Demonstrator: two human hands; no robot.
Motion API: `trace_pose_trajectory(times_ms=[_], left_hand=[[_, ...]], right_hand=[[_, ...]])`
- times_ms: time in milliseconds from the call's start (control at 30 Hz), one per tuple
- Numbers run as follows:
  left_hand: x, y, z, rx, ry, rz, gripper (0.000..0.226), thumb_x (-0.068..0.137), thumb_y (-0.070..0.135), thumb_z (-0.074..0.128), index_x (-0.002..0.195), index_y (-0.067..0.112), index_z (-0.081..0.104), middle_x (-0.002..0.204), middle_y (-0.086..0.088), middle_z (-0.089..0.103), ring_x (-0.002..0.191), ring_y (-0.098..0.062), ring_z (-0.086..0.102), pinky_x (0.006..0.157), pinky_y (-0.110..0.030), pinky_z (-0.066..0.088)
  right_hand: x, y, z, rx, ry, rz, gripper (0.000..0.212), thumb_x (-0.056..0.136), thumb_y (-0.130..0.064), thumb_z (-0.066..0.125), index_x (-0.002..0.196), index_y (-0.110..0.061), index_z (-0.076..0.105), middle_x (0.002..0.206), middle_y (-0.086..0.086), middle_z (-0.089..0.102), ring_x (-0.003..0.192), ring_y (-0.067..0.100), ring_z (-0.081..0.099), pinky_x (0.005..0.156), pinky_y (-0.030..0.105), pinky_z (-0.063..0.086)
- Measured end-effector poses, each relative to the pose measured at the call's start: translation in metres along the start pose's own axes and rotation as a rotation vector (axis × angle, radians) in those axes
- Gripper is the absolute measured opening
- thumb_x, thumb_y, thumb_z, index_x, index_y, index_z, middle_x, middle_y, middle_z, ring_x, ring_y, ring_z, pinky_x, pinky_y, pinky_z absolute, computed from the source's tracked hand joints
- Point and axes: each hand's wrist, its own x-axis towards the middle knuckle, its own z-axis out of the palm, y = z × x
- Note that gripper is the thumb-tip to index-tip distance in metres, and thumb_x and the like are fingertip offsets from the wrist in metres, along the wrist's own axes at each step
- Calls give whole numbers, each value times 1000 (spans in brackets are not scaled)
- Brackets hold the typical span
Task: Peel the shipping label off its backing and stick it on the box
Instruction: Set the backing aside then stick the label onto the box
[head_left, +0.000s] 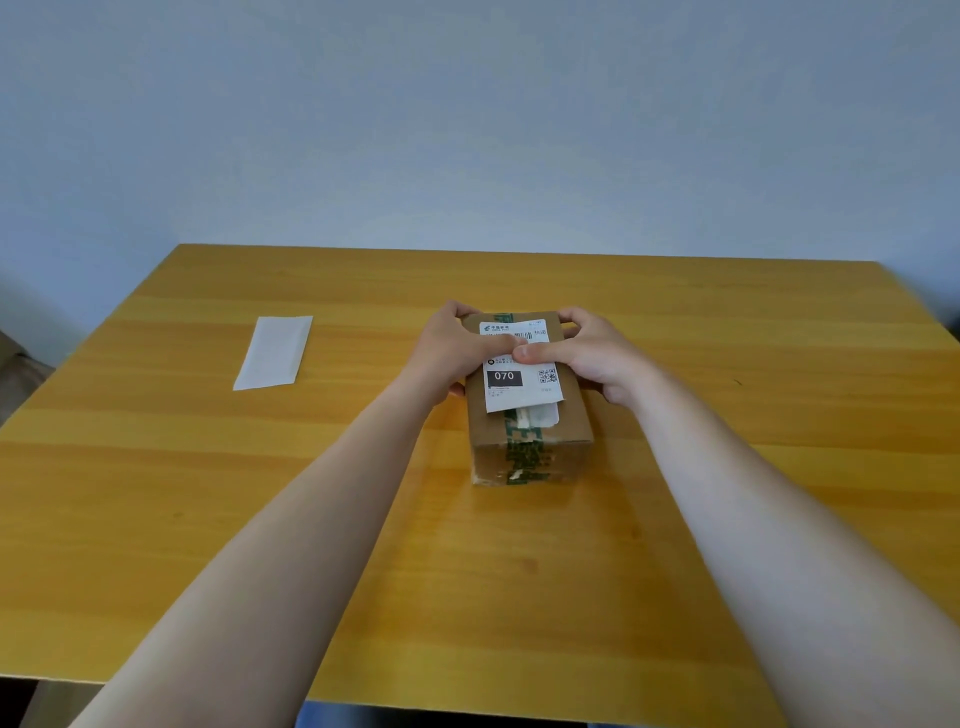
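Both thumbs pressed flat on the label (522, 370) atop the box (530, 431) mid-table, left hand (451, 349) and right hand (592, 353) gripping its sides, backing (274, 352) discarded toward the left edge — best to smooth outward toward the loose near edge.

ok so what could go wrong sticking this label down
The label sits slightly skewed on the box, so pressing now may fix it crooked. Its near edge overlaps an older white sticker and green tape, so that edge might lift or wrinkle.
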Motion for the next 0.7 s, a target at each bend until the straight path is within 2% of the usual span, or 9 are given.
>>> trace_pose_trajectory(times_ms=[200,300,367,433,533,700], left_hand=[[30,11,-1,39,46,-6,50,72,49,87,103,26,55,97,-3,80,88,-24,78,73,-51,67],[45,15,1,63,96,5,47,72,53,85,96,26,54,92,0,80,86,-22,78,67,-44,66],[54,18,2,68,119,16,47,72,53,85,92,25,54,90,1,79,86,-22,77,59,-37,60],[61,21,2,63,111,12,47,72,53,86,92,24,54,90,1,79,86,-22,77,56,-34,54],[69,25,0,71,113,0,46,73,52,86,91,24,53,89,1,78,86,-23,76,55,-32,50],[71,21,5,87,185,53,44,75,54,83,87,24,54,88,-2,78,84,-25,77,56,-32,50]], right_hand=[[27,-9,-7,-6,10,25,58,71,-32,98,117,-17,67,102,4,80,89,19,79,70,31,58],[45,-12,-10,-14,33,23,59,68,-35,99,114,-15,68,96,2,82,90,22,80,74,36,61],[56,-12,-11,-19,48,16,60,66,-37,99,112,-12,69,88,-1,83,89,21,81,80,40,61],[64,-12,-11,-18,55,11,62,65,-38,99,111,-10,68,80,-6,82,81,16,80,75,36,59],[72,-13,-12,-14,60,4,64,64,-42,99,108,-9,66,81,-7,82,78,14,79,71,32,56],[75,-9,-10,3,100,-30,47,69,-43,96,92,-20,62,86,-2,82,68,11,75,60,25,51]])
